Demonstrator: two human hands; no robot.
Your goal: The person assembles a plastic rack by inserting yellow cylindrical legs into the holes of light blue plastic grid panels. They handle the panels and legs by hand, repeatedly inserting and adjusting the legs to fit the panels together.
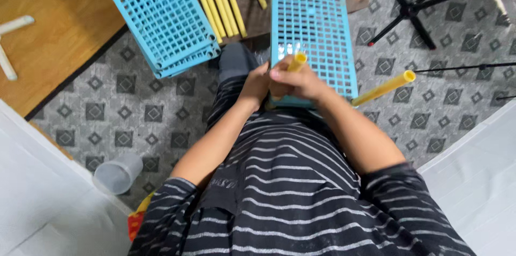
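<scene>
Both hands meet at the near end of the blue lattice panel [312,25] that lies lengthwise on the patterned floor [430,111]. Left hand [257,85] is curled against the panel's near edge; whether it grips anything cannot be told. Right hand [298,81] is closed around a yellow tube [296,62] standing up from the panel's near edge. Far left, a clear plastic cup [118,172] lies on the floor near a white surface. Toward the top left, a stack of blue lattice panels [161,14] lies tilted, with a row of loose yellow tubes [223,11] just beside it. Right of the hands, a second yellow tube [384,87] sticks out from the panel's near right corner. Black stand legs [411,8] occupy the top right.
</scene>
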